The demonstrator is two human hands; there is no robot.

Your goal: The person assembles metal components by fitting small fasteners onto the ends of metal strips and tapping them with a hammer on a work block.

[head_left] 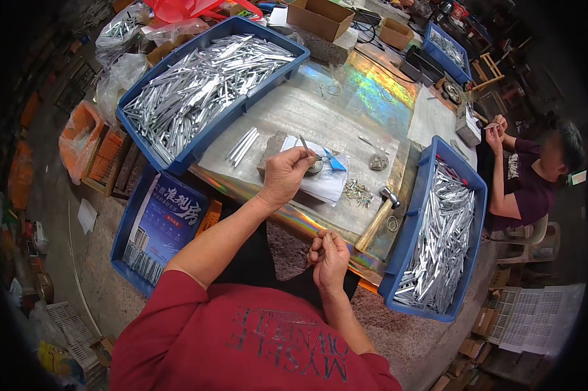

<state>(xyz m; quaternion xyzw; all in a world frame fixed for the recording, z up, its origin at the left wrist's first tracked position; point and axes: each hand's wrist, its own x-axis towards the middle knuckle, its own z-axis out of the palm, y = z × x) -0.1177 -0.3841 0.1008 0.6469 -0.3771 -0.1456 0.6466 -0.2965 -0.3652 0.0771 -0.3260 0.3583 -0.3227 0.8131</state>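
Observation:
My left hand point(286, 174) is over the middle of the worktable, its fingers pinched on a thin metal strip point(302, 141) that points up and away. Just beside these fingertips is a small dark round object point(315, 167), partly hidden, on white paper sheets point(325, 190) with a blue piece point(334, 161). Closer to my body, at the table's front edge, my right hand point(330, 258) is closed; what its fingers hold, if anything, is hidden. A heap of tiny coloured pieces point(358, 193) lies to the right of the paper. A wooden-handled hammer point(376, 225) rests beyond it.
Blue bins of silvery metal strips stand at the left point(209, 91) and right point(437, 241). A few loose strips point(243, 146) lie left of the paper. A round lump point(378, 161) sits near the hammer. Another person point(525, 173) works at the far right.

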